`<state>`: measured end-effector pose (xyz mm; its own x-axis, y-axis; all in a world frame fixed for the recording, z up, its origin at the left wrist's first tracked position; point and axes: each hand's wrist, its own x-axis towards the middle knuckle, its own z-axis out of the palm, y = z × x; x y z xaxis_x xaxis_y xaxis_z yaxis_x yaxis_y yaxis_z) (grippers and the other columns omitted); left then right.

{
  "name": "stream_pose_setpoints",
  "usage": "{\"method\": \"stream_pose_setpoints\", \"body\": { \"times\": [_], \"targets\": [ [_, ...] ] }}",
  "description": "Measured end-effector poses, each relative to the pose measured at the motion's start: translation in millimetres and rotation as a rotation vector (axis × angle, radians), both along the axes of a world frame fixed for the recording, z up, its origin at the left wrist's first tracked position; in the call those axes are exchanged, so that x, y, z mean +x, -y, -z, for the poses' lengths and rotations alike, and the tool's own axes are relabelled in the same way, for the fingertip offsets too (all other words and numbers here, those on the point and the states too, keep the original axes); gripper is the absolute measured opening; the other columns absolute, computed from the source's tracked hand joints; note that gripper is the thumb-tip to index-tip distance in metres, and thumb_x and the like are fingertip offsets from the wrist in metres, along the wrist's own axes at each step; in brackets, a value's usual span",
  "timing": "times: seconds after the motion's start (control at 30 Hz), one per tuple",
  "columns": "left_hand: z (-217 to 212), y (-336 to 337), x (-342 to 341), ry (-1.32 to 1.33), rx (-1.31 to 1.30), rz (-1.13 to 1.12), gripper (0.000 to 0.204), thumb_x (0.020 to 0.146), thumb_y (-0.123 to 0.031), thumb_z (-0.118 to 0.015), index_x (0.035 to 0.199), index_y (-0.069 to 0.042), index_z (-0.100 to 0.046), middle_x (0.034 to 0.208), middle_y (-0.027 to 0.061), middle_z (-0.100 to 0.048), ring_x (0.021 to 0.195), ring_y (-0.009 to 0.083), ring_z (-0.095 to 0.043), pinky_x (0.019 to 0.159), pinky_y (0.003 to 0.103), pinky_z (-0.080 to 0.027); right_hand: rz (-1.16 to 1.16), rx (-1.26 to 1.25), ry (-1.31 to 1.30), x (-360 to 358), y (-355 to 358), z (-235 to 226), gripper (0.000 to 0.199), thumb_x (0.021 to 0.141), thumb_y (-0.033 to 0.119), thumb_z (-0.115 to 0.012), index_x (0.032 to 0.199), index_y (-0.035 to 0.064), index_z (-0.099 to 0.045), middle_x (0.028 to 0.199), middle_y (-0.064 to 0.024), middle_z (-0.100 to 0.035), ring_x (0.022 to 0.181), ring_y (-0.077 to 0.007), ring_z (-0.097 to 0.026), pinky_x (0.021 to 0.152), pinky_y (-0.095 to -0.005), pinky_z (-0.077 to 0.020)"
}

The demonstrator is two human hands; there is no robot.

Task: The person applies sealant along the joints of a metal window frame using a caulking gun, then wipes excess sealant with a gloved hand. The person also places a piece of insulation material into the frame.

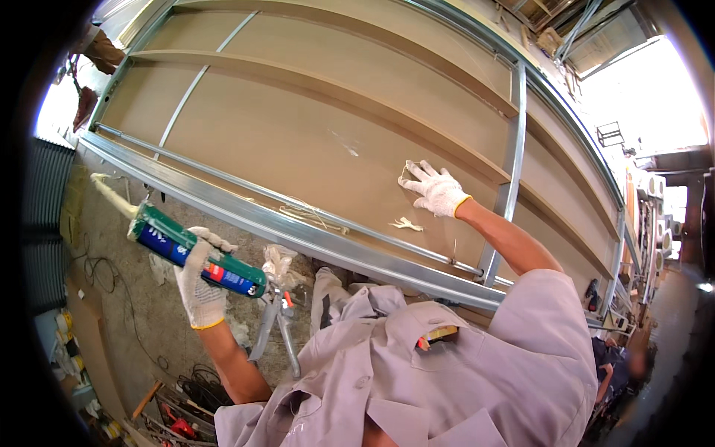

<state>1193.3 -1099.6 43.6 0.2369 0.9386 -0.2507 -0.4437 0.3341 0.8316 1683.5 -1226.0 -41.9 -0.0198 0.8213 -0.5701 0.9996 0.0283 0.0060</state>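
Note:
My gloved left hand point(202, 287) is wrapped round the barrel of a caulking gun point(232, 273), a green and blue tube with a metal trigger handle. Its nozzle point(115, 195), coated in cream sealant, points up and to the left, outside the panel frame. My gloved right hand point(436, 189) has its fingers spread over the brown panel board point(298, 141), and a thin cream strand shows at its fingertips. Just below that hand lies a clump of cream sealant point(406, 223) on the board.
A long metal rail point(313, 244) edges the panel in front of me, with a thin rod point(246, 183) along it. Sealant strands point(309, 214) lie beside the rod. A metal crossbar point(514, 164) stands right of my right hand. Cables point(112, 276) lie on the floor at left.

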Motion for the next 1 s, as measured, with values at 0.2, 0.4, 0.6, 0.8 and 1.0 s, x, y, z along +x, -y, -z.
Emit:
{"method": "stream_pose_setpoints", "body": {
  "times": [0.2, 0.4, 0.6, 0.8, 1.0],
  "targets": [
    [32.9, -5.5, -25.8, 0.005, 0.047, -0.035, 0.024, 0.092, -0.006, -0.069, 0.115, -0.002, -0.062, 0.092, 0.0109, -0.067, 0.084, 0.0239, -0.070, 0.088, 0.047, -0.061, 0.012, -0.273, 0.122, 4.1, -33.6, -40.1, 0.060, 0.087, 0.040, -0.072, 0.144, 0.0267, -0.061, 0.145, -0.0073, -0.060, 0.120, -0.0334, -0.066, 0.098, -0.0557, -0.0508],
    [46.9, -6.9, -37.4, 0.019, -0.044, -0.103, 0.025, 0.091, -0.006, -0.071, 0.115, -0.002, -0.062, 0.094, 0.0111, -0.068, 0.084, 0.0250, -0.070, 0.086, 0.047, -0.062, -0.025, -0.027, -0.230, -37.5, -89.3, -60.9, 0.066, 0.087, 0.036, -0.075, 0.149, 0.0208, -0.058, 0.134, -0.0159, -0.066, 0.114, -0.0349, -0.069, 0.098, -0.0491, -0.0554],
    [63.5, -6.7, -54.3, -0.006, -0.044, -0.171, 0.024, 0.088, -0.007, -0.074, 0.110, -0.002, -0.065, 0.092, 0.0108, -0.069, 0.082, 0.0241, -0.071, 0.083, 0.047, -0.064, 0.719, -0.627, -0.961, -73.7, -188.4, 3.9, 0.075, 0.096, 0.018, -0.069, 0.164, 0.0167, -0.034, 0.118, -0.0179, -0.072, 0.102, -0.0251, -0.074, 0.084, -0.0418, -0.0660],
    [80.1, -1.1, -58.3, -0.074, -0.049, -0.233, 0.017, 0.091, -0.009, -0.069, 0.107, -0.005, -0.065, 0.091, 0.0084, -0.069, 0.081, 0.0214, -0.071, 0.078, 0.042, -0.062, 0.714, -0.688, -0.832, -95.6, -276.5, 55.8, 0.097, 0.094, 0.007, -0.063, 0.170, 0.0319, -0.009, 0.107, -0.0174, -0.075, 0.088, -0.0277, -0.077, 0.079, -0.0464, -0.0672],
    [95.6, 1.5, -62.1, -0.068, -0.140, -0.342, 0.017, 0.089, -0.004, -0.067, 0.105, -0.004, -0.064, 0.091, 0.0080, -0.068, 0.079, 0.0214, -0.070, 0.079, 0.041, -0.063, 0.596, -0.534, -0.531, -84.3, -284.0, 33.6, 0.104, 0.085, -0.002, -0.051, 0.172, 0.0342, -0.007, 0.085, -0.0119, -0.071, 0.061, -0.0196, -0.063, 0.058, -0.0353, -0.0553]
  ]
}}
